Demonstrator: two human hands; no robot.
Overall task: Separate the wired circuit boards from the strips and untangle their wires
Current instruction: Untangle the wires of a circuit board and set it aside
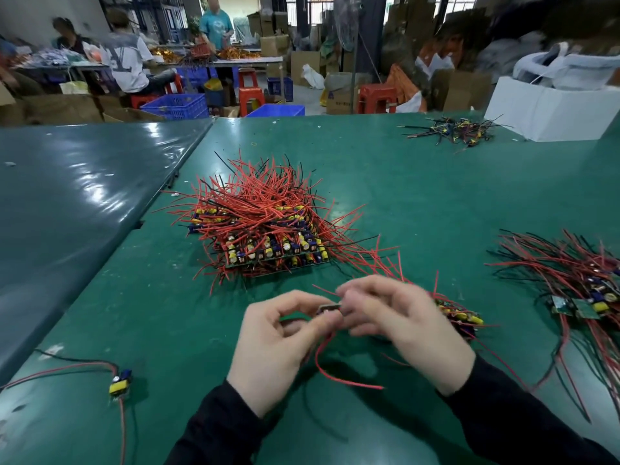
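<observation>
My left hand (273, 344) and my right hand (399, 322) meet over the green table (419, 203), both pinching one small circuit board (328, 310) between fingertips. A red wire (335, 374) hangs from it and curls below my hands. Under my right hand lies a strip of boards (459, 315) with yellow parts and red wires. A large stack of wired board strips (268, 229) sits just beyond my hands, bristling with red and black wires.
One separated board (120, 384) with red and black wires lies at the near left. A pile of separated boards (583, 293) lies at the right edge. A small wire heap (456, 130) and a white box (550, 109) sit far right. People work at tables behind.
</observation>
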